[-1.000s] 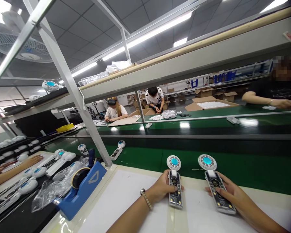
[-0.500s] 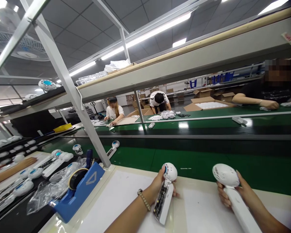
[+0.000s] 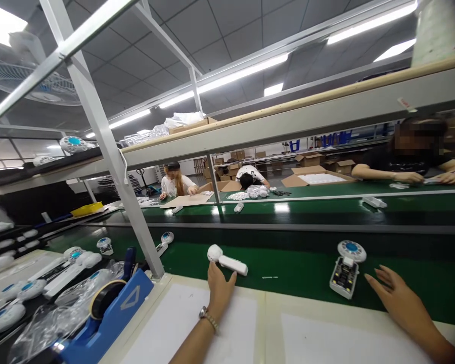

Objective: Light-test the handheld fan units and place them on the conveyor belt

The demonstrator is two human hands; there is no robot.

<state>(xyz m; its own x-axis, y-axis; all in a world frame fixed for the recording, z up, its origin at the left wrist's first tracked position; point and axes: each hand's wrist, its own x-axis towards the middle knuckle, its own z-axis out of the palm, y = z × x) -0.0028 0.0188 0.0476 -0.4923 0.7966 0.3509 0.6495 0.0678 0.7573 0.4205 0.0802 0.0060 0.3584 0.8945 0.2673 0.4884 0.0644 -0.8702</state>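
Observation:
My left hand [image 3: 219, 286] reaches over the bench edge, fingers stretched out, just behind a white handheld device [image 3: 226, 260] that lies closed side up on the green conveyor belt [image 3: 296, 270]. My right hand [image 3: 399, 300] is open and flat near the belt's edge. Just left of it lies a second device [image 3: 346, 268] with its circuit board and blue round head facing up. Neither hand holds anything.
A blue tape dispenser [image 3: 106, 316] and a clear plastic bag [image 3: 49, 318] sit at the left. Beside them are trays with several white devices [image 3: 66, 263]. More devices [image 3: 163, 241] ride the belt. People work at the far side under a metal shelf frame [image 3: 109, 156].
Both hands held a device over the white bench, turned them over, then set them on the green belt and let go. The camera tilted slightly upward.

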